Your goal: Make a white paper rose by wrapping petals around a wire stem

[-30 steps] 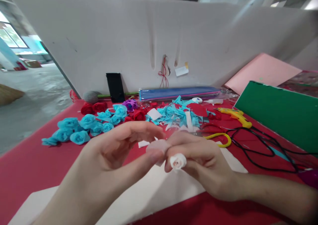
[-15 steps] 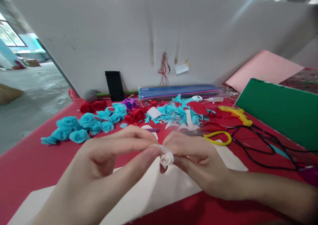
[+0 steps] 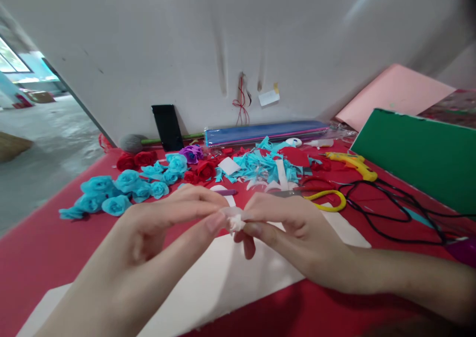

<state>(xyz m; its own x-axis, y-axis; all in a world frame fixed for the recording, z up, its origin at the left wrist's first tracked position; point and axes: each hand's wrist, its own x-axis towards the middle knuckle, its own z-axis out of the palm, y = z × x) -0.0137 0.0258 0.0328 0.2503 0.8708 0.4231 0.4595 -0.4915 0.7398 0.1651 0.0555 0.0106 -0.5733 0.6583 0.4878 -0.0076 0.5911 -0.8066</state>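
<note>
Between my two hands is a small white paper flower, its rolled petals bunched into a tight bud. My left hand pinches the flower's left side with thumb and forefinger. From the right, my right hand grips it between thumb and fingers, with one fingertip showing below the bud. Both hands hover over a white paper sheet on the red tabletop. Part of the flower is covered by the fingers.
Blue paper roses lie at left, near red roses and a purple one. Blue scraps are heaped mid-table. At right are yellow-handled scissors, a yellow glue gun with black cord, and a green board. A phone leans behind.
The hands have shifted slightly left and up with the flower. The right thumb has come round to the bud's near side, and the bud's spiral face no longer shows clearly.
</note>
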